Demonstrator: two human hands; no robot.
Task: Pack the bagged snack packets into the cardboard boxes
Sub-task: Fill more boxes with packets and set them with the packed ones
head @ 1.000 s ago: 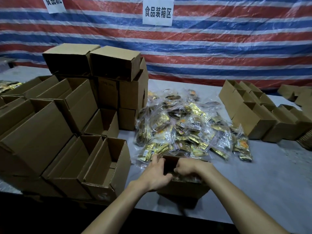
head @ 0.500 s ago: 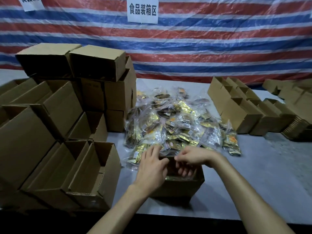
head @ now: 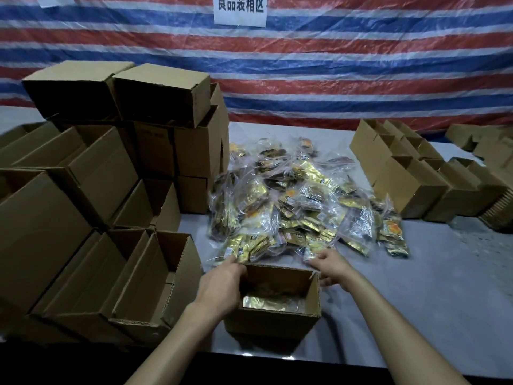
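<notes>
Fingers of L hand [head: 222, 284] at box [head: 277, 320] rim, grip can't tell; R hand [head: 331, 266] loose, empty. Box btwn them: bottom layer only; packet pile [head: 291, 207] just beyond, mostly unpacked.
</notes>
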